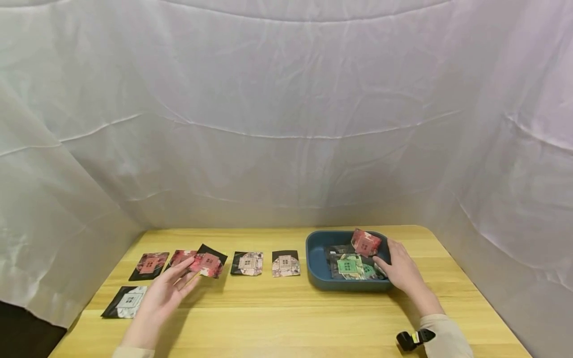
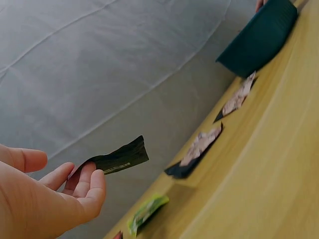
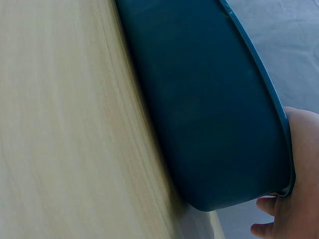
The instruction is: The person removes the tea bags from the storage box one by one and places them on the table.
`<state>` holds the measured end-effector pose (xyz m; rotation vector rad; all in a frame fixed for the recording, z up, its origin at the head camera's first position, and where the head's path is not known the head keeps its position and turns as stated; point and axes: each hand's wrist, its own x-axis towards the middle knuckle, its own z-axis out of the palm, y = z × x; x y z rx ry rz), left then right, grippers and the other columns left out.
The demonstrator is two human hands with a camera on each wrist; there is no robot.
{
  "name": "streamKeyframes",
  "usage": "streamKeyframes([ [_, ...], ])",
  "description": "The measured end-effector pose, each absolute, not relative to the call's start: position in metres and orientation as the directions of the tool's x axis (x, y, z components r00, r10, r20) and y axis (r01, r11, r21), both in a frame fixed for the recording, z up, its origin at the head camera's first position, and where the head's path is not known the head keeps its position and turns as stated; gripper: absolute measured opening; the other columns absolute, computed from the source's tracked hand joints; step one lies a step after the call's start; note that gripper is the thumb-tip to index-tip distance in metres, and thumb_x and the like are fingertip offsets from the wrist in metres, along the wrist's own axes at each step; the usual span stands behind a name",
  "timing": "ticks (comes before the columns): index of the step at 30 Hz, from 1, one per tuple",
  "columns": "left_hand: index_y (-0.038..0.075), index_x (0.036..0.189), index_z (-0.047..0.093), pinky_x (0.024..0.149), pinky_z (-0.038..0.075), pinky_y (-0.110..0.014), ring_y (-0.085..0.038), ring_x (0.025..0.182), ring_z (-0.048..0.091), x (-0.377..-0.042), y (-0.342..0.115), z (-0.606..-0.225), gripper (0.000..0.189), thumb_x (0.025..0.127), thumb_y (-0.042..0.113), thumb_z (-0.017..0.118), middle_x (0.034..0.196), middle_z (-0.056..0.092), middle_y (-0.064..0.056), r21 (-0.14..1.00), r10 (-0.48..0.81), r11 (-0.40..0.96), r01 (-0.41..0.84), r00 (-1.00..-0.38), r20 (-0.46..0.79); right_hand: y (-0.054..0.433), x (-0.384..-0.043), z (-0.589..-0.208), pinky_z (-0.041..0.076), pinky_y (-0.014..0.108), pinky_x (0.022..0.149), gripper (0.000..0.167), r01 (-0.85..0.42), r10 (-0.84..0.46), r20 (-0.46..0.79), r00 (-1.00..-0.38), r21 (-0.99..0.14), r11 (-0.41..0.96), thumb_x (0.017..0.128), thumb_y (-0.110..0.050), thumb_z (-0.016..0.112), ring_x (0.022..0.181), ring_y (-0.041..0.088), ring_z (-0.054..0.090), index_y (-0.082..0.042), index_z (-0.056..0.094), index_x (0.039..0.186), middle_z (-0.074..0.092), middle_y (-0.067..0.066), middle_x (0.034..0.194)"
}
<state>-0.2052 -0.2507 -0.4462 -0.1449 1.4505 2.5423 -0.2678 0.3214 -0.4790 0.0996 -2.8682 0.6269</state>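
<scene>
My left hand point(image 1: 167, 293) holds a black sachet with a red floral label point(image 1: 209, 261) above the table, its thumb and fingertips at the sachet's near left edge. From the left wrist view, the same sachet's dark back point(image 2: 122, 158) shows, with fingers supporting it. On the right, my right hand point(image 1: 405, 266) grips the end rim of a blue plastic tub point(image 1: 320, 284), thumb over the inside and fingers outside. Inside the tub lie a red-labelled sachet point(image 1: 366, 243) and green-labelled sachets point(image 1: 349, 266), with darker packets partly hidden below.
Two pink-labelled sachets point(image 1: 247, 263) point(image 1: 285, 263) lie between the left hand and the tub. Red-labelled sachets point(image 1: 149, 265) and a white-labelled one point(image 1: 127, 302) lie at the left. A green sachet point(image 2: 147, 214) shows in the left wrist view. Grey cloth point(image 1: 286, 174) hangs behind the table.
</scene>
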Motion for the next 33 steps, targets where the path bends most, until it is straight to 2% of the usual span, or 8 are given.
streamKeyframes([
  [8,0.029,0.102,0.074,0.102,0.049,-0.025,-0.006,0.108,0.058,-0.193,-0.271,-0.457,0.032,0.105,0.024,0.042,0.119,0.049,0.019,0.819,0.112,-0.516,-0.251,-0.968,-0.226,0.321,-0.268,-0.477,0.026,0.067,0.110,0.080,-0.110,-0.028,0.207,-0.978,-0.397,0.911,0.097,-0.036,0.057,0.138,0.053,0.025,0.014,0.022,0.148,0.028,0.038,0.149],
  [14,0.029,0.102,0.074,0.099,0.050,-0.024,-0.005,0.105,0.061,-0.184,-0.284,-0.465,0.034,0.105,0.025,0.040,0.109,0.059,0.021,0.821,0.117,-0.513,-0.249,-0.968,-0.221,0.320,-0.268,-0.476,0.027,0.067,0.110,0.080,-0.114,-0.033,0.207,-0.978,-0.391,0.913,0.097,-0.036,0.057,0.137,0.053,0.025,0.014,0.021,0.148,0.028,0.038,0.149],
  [20,0.031,0.097,0.073,0.097,0.051,-0.024,-0.004,0.101,0.062,-0.174,-0.297,-0.471,0.036,0.106,0.026,0.039,0.104,0.063,0.019,0.793,0.105,-0.539,-0.285,-0.956,-0.272,0.319,-0.268,-0.477,0.028,0.067,0.109,0.079,-0.120,-0.035,0.216,-0.976,-0.399,0.909,0.096,-0.035,0.058,0.136,0.053,0.028,0.014,0.021,0.147,0.029,0.038,0.147],
  [26,0.034,0.092,0.069,0.099,0.051,-0.026,-0.003,0.099,0.062,-0.169,-0.306,-0.475,0.034,0.106,0.030,0.038,0.099,0.064,0.019,0.790,0.056,-0.520,-0.324,-0.936,-0.347,0.320,-0.267,-0.477,0.029,0.067,0.109,0.079,-0.117,-0.031,0.214,-0.976,-0.405,0.907,0.096,-0.034,0.058,0.136,0.053,0.028,0.014,0.022,0.148,0.029,0.038,0.147],
  [33,0.034,0.089,0.063,0.111,0.042,-0.029,-0.001,0.093,0.063,-0.169,-0.318,-0.484,0.035,0.106,0.032,0.032,0.092,0.064,0.019,0.768,0.051,-0.502,-0.398,-0.900,-0.433,0.320,-0.267,-0.478,0.030,0.068,0.108,0.079,-0.115,-0.027,0.218,-0.976,-0.404,0.908,0.096,-0.034,0.058,0.135,0.052,0.031,0.014,0.023,0.147,0.031,0.037,0.146],
])
